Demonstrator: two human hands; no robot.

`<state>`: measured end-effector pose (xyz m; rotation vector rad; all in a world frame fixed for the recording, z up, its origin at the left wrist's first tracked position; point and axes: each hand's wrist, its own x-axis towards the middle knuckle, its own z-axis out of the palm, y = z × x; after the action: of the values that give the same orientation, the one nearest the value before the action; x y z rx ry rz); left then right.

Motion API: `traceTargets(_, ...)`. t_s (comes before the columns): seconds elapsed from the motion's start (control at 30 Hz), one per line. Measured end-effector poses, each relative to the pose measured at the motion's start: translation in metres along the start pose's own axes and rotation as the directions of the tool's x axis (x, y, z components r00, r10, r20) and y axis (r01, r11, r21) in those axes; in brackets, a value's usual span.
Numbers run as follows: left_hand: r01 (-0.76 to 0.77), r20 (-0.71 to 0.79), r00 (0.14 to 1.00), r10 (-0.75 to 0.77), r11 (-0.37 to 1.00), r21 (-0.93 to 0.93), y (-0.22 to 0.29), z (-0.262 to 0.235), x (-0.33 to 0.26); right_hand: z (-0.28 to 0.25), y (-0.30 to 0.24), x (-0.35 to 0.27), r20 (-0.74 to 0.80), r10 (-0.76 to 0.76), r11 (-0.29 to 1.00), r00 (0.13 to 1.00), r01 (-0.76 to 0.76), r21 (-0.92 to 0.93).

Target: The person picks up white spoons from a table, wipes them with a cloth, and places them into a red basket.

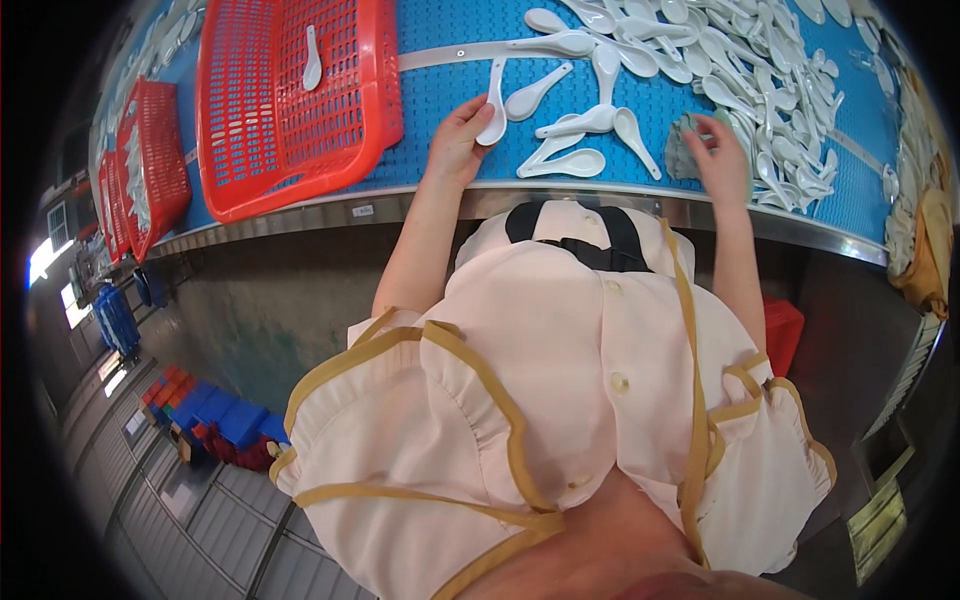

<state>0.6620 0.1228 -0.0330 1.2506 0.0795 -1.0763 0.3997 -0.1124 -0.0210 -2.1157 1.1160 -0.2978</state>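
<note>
The left hand [460, 140] pinched a white Chinese soup spoon [494, 105] at the edge of its bowl, fingers closed on it, handle pointing away from the body, over the blue counter [430, 103]. A light, steady pinch seemed right there: the smooth glaze looked likely to slip, and a rim grip left the bowl's inside in view. The right hand [718, 155] was at a grey-green cloth [682, 152]; whether its fingers were closed on it could not be told. Bunching the cloth loosely would have kept it clear of the spoon pile [733, 97] beside it. Handling one spoon at a time, well apart from the loose spoons [587, 121] between the hands, would have best avoided chipping.
</note>
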Motion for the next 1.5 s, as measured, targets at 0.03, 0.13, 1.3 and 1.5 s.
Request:
traceTargets(0.03, 0.005, 0.002, 1.0, -0.005, 1.0, -0.03, 0.0, 0.002, 0.0, 0.017, -0.01, -0.001, 0.068, 0.072, 0.996, 0.995, -0.075, 0.052)
traceTargets(0.13, 0.005, -0.001, 1.0, -0.006, 0.996, -0.091, -0.002, 0.007, 0.001, 0.057, -0.03, -0.008, 0.143, -0.052, 0.951, 0.988, 0.093, -0.295)
traceTargets(1.3, 0.167, 0.224, 0.965, -0.136, 0.978, -0.126, -0.001, 0.005, 0.029, 0.073, -0.027, 0.017, 0.479, 0.178, 0.705, 0.86, -0.451, 0.548)
traceTargets(1.5, 0.153, 0.249, 0.962, -0.115, 0.979, -0.138, 0.002, 0.005, 0.025, 0.075, -0.064, 0.015, 0.485, 0.014, 0.788, 0.874, -0.308, 0.533)
